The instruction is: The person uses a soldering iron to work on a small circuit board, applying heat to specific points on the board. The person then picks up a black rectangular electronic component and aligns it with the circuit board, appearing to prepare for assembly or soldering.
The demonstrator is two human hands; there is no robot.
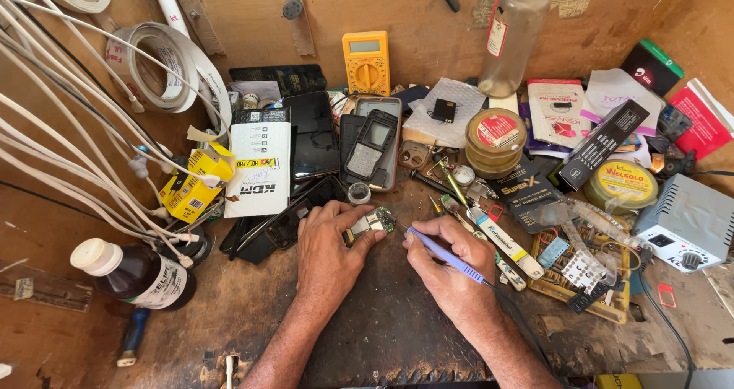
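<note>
Here the left hand [330, 240] pinches a small green circuit board [370, 222] flat on the dark wooden bench [382, 320]. The right hand [443, 263] grips a thin blue soldering pen [447, 257], its tip pointing left, just beside the board's right edge.

White box [260, 158], yellow multimeter screen [365, 46]

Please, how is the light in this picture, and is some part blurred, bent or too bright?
In the head view the light is warm and even; the left hand and right hand cast only soft shadows on the workbench. The circuit board and soldering iron are sharp. The white cables bow at the left edge, a wide-lens bend. The glass bottle shows mild glare.
</note>
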